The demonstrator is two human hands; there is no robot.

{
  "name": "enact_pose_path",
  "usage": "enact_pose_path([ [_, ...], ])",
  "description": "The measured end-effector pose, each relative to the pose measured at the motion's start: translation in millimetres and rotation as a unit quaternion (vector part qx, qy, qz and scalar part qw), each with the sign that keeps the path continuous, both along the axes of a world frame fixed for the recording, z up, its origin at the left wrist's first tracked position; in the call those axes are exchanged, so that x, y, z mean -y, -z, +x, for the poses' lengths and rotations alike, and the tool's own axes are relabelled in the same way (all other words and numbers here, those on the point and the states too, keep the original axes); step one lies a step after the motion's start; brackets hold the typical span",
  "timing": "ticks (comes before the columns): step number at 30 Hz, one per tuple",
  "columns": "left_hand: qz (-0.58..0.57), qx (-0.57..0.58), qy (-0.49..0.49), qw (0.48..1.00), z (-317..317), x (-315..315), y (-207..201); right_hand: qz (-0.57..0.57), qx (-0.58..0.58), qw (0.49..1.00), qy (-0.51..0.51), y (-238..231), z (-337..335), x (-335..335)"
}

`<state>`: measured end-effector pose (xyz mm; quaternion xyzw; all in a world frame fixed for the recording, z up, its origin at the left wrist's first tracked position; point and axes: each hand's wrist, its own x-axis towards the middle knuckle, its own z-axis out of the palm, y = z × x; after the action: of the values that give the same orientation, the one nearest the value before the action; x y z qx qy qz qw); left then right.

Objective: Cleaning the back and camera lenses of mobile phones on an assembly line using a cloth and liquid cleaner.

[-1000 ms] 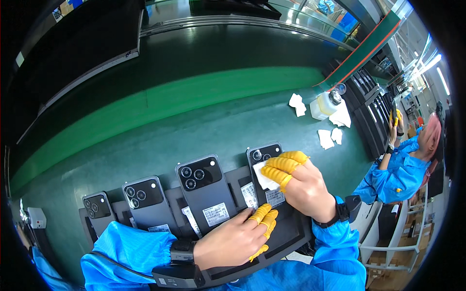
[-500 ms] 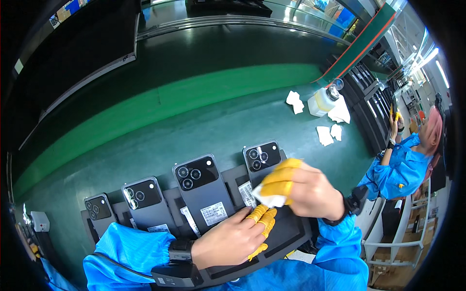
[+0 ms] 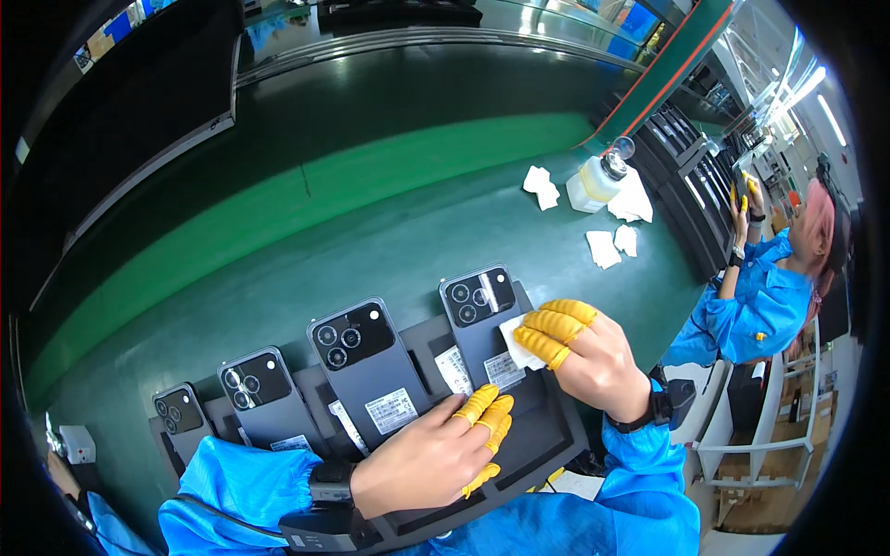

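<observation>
A dark grey phone lies back up at the right end of a black tray. My right hand, in yellow finger cots, pinches a folded white wipe against that phone's right side, beside its label. My left hand, also in yellow finger cots, reaches across the tray with fingers extended; its fingertips are by the phone's lower end, and contact is hard to tell. To the left lie a second phone, a third phone and a fourth phone, partly covered by my left sleeve.
A white bottle with a metal-coloured top stands on the green table, with white wipes around it. Black racks stand at the right. Beyond, a co-worker in blue holds a dark object. A black panel is at upper left.
My right hand has moved away from my left fingers, bringing the wipe against the right-end phone and exposing its label. My left hand has shifted slightly left and down in view, as has the scene.
</observation>
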<state>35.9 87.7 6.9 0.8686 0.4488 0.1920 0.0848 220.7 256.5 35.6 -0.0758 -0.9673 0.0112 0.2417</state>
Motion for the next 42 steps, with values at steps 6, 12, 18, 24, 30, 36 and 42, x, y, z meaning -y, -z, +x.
enact_pose_path([
  [6,-0.014,-0.005,0.005,1.0,0,-1,-4,0.026,-0.009,0.998,-0.05,17,-20,-5],
  [12,-0.034,-0.031,0.011,0.999,-1,2,2,0.141,0.079,0.983,0.092,15,37,-38],
  [18,-0.029,-0.034,0.017,0.999,-2,2,0,0.065,0.023,0.979,0.19,1,50,-29],
  [24,-0.042,-0.032,0.018,0.998,-1,2,2,0.027,0.003,0.993,0.112,2,20,-17],
  [30,-0.03,-0.028,0.007,0.999,2,3,0,0.099,-0.125,0.941,0.298,2,46,-111],
  [36,-0.041,-0.016,0.006,0.999,1,5,1,0.124,-0.135,0.94,0.287,-6,30,-173],
  [42,-0.008,-0.003,0.01,1.0,-3,4,7,0.141,-0.055,0.937,0.315,-9,19,-179],
])
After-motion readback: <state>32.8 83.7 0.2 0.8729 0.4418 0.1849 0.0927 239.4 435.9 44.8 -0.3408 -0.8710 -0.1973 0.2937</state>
